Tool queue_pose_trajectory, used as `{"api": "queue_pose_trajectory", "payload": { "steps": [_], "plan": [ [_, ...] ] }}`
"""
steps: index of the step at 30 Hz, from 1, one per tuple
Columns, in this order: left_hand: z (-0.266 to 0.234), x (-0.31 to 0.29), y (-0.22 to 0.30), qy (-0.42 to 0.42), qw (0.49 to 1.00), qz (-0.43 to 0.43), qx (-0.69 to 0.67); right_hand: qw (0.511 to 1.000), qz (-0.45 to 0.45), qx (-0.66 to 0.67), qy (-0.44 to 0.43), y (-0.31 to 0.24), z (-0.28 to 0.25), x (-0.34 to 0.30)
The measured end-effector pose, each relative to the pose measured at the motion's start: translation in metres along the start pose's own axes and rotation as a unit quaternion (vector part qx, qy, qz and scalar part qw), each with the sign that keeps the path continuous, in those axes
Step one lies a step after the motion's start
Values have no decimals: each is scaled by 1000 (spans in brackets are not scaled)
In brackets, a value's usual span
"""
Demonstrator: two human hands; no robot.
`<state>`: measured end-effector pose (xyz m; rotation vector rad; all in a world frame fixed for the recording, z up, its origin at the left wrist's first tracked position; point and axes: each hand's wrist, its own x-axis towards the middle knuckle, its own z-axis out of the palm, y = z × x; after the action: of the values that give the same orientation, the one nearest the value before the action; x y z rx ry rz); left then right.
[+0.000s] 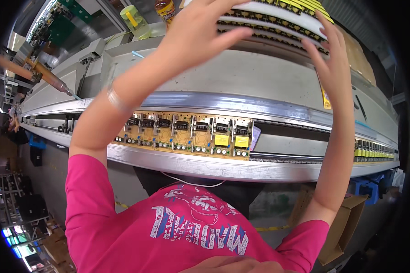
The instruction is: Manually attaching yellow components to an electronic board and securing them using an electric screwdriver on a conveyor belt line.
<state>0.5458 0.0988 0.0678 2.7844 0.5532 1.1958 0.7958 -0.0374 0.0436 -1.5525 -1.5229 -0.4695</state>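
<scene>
Both arms reach forward over a conveyor line to a stack of white foam trays (284, 18) filled with rows of yellow-and-black components. My left hand (198, 32) is at the stack's left side, thumb stretched out and fingertips partly beyond the upper edge of the view. At the right side, my right hand (331, 61) has its fingers spread. Neither hand visibly holds anything; whether they touch the trays I cannot tell. Below them a tan circuit board panel (187, 136) lies on the conveyor, with black parts, small capacitors and two yellow block-shaped components (222, 139) near its right end.
Metal rails (205, 166) run across in front of me. More boards with yellow parts (373, 150) sit farther right on the line. A green-lidded bottle (134, 20) and a brown drink bottle (165, 10) stand at the back left. An open cardboard box (346, 223) is at lower right.
</scene>
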Motion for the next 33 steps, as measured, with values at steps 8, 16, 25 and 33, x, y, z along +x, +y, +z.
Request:
{"api": "queue_pose_trajectory", "payload": {
  "steps": [8, 16, 25, 33],
  "plan": [
    [56, 69, -40, 4, 1000, -5, -28, 973, 24, -177, -148, 44, 61, 70],
    [78, 92, -56, 44, 998, -29, -39, 992, 65, -106, 37, 18, 35, 35],
    [31, 16, -49, 81, 941, -86, -317, 948, 104, 203, -223, -152, 41, -111],
    [-58, -159, 9, -152, 956, -83, -235, 949, 6, 148, -277, -166, 46, -147]
  ]
}}
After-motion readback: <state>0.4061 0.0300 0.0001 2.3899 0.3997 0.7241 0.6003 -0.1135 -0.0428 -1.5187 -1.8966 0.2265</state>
